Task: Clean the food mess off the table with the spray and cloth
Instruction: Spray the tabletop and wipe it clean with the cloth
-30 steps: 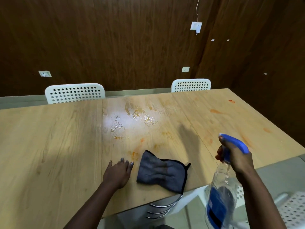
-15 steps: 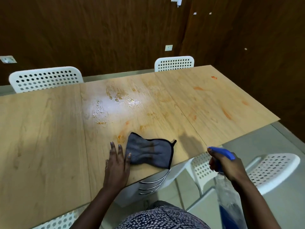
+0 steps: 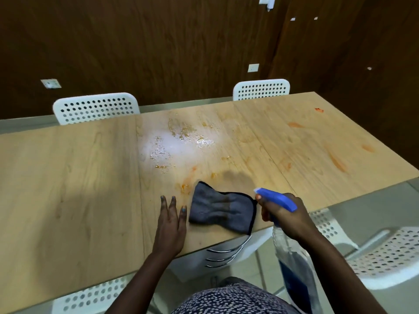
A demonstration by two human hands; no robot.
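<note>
A dark grey cloth (image 3: 221, 208) lies crumpled near the front edge of the light wooden table (image 3: 68, 177). My left hand (image 3: 171, 219) rests flat on the table just left of the cloth, fingers straight. My right hand (image 3: 282, 215) grips the neck of a clear spray bottle (image 3: 292, 266) with a blue trigger head, held at the table's front edge just right of the cloth, nozzle pointing left over the cloth. Orange food smears and wet, foamy patches (image 3: 179, 141) cover the table's middle. More orange streaks (image 3: 337, 163) mark the right part.
Two white perforated chairs (image 3: 95, 107) (image 3: 261, 89) stand at the table's far side against a dark wood wall. Another white chair (image 3: 383, 252) stands at my right, and one (image 3: 90, 295) is tucked under the near edge at the left.
My right hand has brought the spray bottle up and leftwards to the table edge beside the cloth. My left hand stays flat on the table. The view has shifted.
</note>
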